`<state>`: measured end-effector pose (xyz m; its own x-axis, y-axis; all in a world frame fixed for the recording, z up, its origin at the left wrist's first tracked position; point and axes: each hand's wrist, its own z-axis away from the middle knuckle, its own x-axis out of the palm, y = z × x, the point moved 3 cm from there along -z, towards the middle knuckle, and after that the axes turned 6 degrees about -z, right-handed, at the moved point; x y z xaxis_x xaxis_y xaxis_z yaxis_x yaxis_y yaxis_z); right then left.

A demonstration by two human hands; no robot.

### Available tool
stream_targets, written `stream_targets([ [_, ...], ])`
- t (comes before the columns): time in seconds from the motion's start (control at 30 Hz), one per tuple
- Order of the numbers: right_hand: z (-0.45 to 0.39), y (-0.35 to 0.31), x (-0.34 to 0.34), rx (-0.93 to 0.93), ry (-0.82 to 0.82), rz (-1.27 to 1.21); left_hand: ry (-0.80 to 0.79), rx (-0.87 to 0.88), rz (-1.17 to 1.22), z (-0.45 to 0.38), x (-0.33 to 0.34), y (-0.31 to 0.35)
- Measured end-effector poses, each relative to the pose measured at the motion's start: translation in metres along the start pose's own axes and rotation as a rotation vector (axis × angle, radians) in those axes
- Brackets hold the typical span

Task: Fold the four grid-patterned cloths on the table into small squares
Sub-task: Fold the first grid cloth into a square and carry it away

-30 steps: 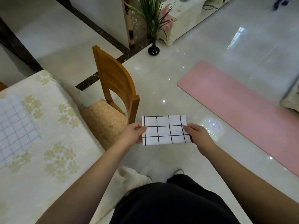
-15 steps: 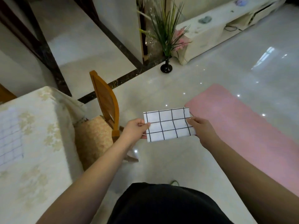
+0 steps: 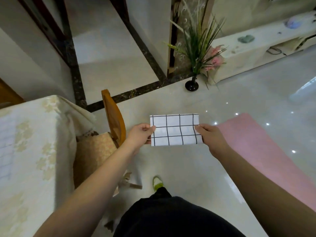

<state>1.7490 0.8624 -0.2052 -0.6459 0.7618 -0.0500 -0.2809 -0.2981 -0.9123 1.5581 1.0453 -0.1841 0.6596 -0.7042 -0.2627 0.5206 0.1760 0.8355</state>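
Fingers of the left hand [image 3: 139,134] are curled in a pinch on the left short edge of a folded grid-patterned cloth [image 3: 175,130], the thumb lying on its upper face just inside the edge. The right hand [image 3: 211,138] does the same at the opposite short edge: its thumb presses on top near the right margin, and the other fingers are curled beneath, hidden by the fabric. Both hands hold the piece in the air in front of the body, above the glossy floor [image 3: 196,168], not over the table.

The folded cloth is a flat, taut rectangle, wider than it is tall, white with thin black lines forming a grid about four cells across and three down. Its edges look straight and its corners square; the right edge bends slightly where the thumb presses.

At the left of the view stands the table [image 3: 34,151], covered with a cream floral covering. Near its left edge lies a blurred pale patch with faint grid lines, probably another cloth [image 3: 6,147]; its exact outline cannot be told. A wooden chair [image 3: 113,117] with a patterned cushion stands just beside the table's right edge. A pink mat [image 3: 256,151] lies on the floor to the right, and a plant in a dark vase [image 3: 192,84] stands farther back.
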Motion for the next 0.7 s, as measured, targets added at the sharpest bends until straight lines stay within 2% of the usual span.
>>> stream_targets([
  [0.37,-0.125,-0.066,0.05,0.026,-0.035,0.065,0.025,-0.032,0.018,-0.102,-0.043,0.051],
  [0.53,-0.184,-0.093,0.078,0.009,-0.12,0.092,0.1,-0.012,-0.01,-0.139,-0.062,0.067],
  [0.7,-0.264,-0.123,0.098,-0.033,-0.203,0.15,0.159,-0.065,-0.037,-0.194,-0.072,0.088],
])
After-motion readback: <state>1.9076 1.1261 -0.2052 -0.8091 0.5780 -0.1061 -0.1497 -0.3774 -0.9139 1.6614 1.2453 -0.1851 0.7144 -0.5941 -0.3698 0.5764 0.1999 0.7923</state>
